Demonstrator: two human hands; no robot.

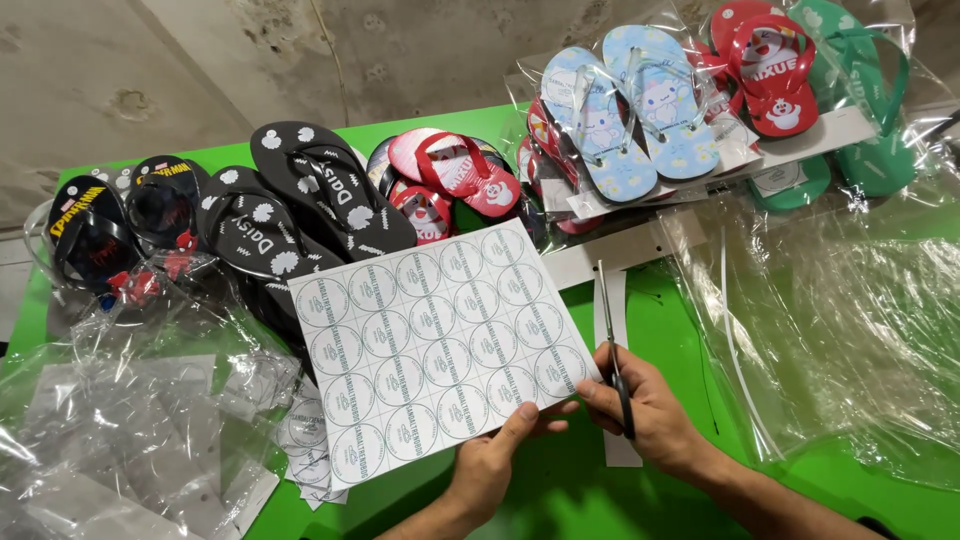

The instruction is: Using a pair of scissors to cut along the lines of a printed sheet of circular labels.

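Over the green counter (640, 330): a sheet of round labels (440, 340) was held up, tilted, every printed circle on it uncut.
Left hand (495, 465): its grip was closed on the sheet's lower edge, thumb on top.
Right hand (650, 410): fingers were closed through the handles of scissors (612, 350), blades pointing away along the sheet's right edge and nearly shut.
Progress: judging by the white strip (610, 310) just beside the blades, trimming had barely begun; all circles remained to cut.
Already cut: some round labels (305, 450) lay below the sheet's left corner.
Around: clear bags (140, 410) lay left, black sandals (300, 195) and blue sandals (625, 110) behind.
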